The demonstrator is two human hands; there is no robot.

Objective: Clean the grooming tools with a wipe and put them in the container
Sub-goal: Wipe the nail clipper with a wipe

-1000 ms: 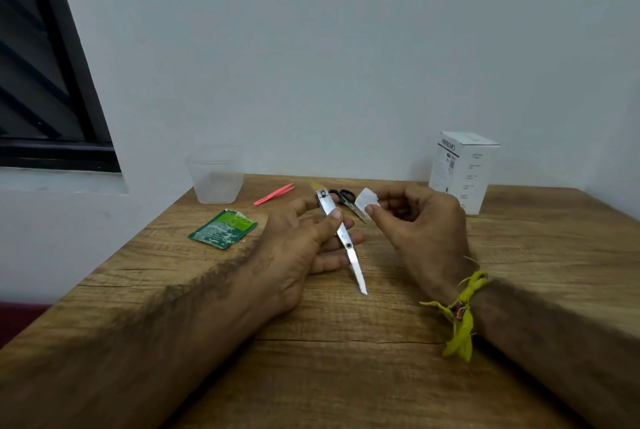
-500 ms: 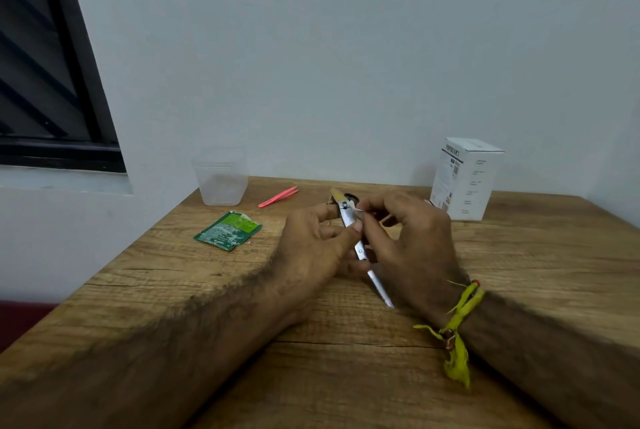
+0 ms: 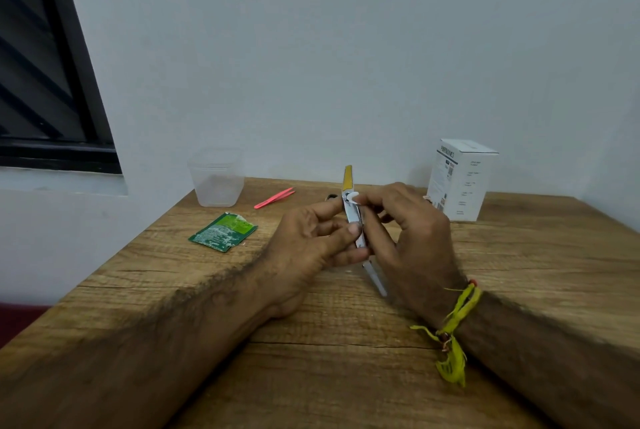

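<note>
Seen from the head camera, both forearms reached out over a wooden table (image 3: pixel 346 376) that met a pale wall at its far edge. The left hand (image 3: pixel 311 245) held a slim metal grooming tool (image 3: pixel 354 217) above the middle of the table, thumb and curled fingers pinching its shaft. The tool stood tilted, its yellow-tipped end up and toward the wall, its thin bright end slanting down and to the right behind the right hand (image 3: pixel 412 238). That hand's fingers were curled against the upper part of the tool, pinching a small white wipe (image 3: pixel 352 197) onto it just below the yellow tip. A yellow thread band (image 3: pixel 453 328) was tied round the right wrist, its loose ends hanging down.

On the far left of the table a clear plastic container (image 3: pixel 216 179) stood upright close to the wall; whether anything lay inside it could not be told. Just to its right lay pink tweezers (image 3: pixel 274 197) flat on the wood, and nearer than both lay a torn green sachet (image 3: pixel 223 232). A dark object (image 3: pixel 331 197) showed just beyond the left fingertips, too hidden to identify. At the far right a white printed box (image 3: pixel 457 181) stood upright. A dark-framed window (image 3: pixel 52 82) filled the upper left.
</note>
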